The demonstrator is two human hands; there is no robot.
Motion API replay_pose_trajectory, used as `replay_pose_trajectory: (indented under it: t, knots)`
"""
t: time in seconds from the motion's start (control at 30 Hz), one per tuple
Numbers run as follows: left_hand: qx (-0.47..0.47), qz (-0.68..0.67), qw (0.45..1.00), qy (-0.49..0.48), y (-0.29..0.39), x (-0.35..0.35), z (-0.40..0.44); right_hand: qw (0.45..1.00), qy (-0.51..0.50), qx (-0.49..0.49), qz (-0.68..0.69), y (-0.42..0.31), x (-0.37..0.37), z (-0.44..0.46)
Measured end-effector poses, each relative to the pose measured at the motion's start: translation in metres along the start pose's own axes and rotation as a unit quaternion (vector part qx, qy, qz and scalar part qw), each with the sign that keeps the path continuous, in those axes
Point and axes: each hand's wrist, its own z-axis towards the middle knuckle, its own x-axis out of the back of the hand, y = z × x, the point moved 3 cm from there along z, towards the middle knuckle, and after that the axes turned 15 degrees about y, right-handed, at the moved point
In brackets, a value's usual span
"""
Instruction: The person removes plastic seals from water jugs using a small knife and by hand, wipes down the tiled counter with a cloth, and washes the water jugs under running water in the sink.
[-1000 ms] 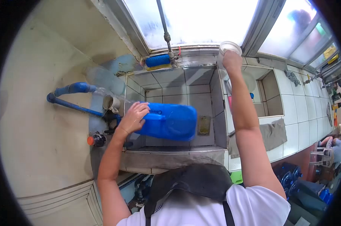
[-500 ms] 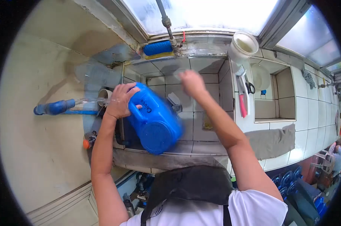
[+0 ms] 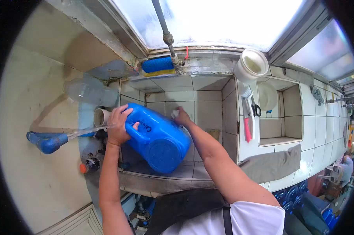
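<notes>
A blue plastic jug (image 3: 157, 135) with dark handwriting lies tilted in the tiled sink (image 3: 208, 113), its round base towards me. My left hand (image 3: 119, 124) is closed around the jug at its handle and neck end, with the thumb through the handle opening. A clear stream of water (image 3: 87, 131) runs from a blue pipe elbow (image 3: 49, 143) to that hand; the jug's mouth is hidden. On the far side of the jug, my right hand (image 3: 182, 117) is closed at a small white object (image 3: 174, 114), whose kind I cannot make out, partly hidden by the fingers.
A white bucket (image 3: 252, 64) stands on the ledge, with a brush, scissors (image 3: 256, 106) and a pink-handled tool (image 3: 247, 129) nearby. A second basin (image 3: 280, 139) is to the right, with a grey cloth (image 3: 271, 162) in front. A blue sponge (image 3: 157, 65) lies behind the sink.
My right hand has come down and left from the sink's back to the white object beside the jug. The jug has tilted slightly, with my left hand still gripping it.
</notes>
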Motion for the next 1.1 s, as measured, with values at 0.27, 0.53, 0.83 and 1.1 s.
replay_pose_trajectory:
  t: [0.27,0.53,0.83,1.1]
  knots:
    - [0.054,0.038,0.995,0.075,-0.002,-0.005,-0.008,0.939,0.133,0.254,-0.192,-0.148,0.21,-0.016]
    - [0.061,0.051,0.992,0.098,-0.002,-0.006,-0.01,0.939,0.158,0.183,-0.244,-0.165,0.336,0.063]
    - [0.191,0.117,0.964,0.14,-0.002,-0.018,-0.018,0.753,0.385,0.258,-0.466,-0.2,0.297,0.025]
    - [0.325,0.233,0.911,0.101,0.005,-0.04,-0.004,0.89,-0.175,0.412,0.089,-0.337,0.107,-0.081]
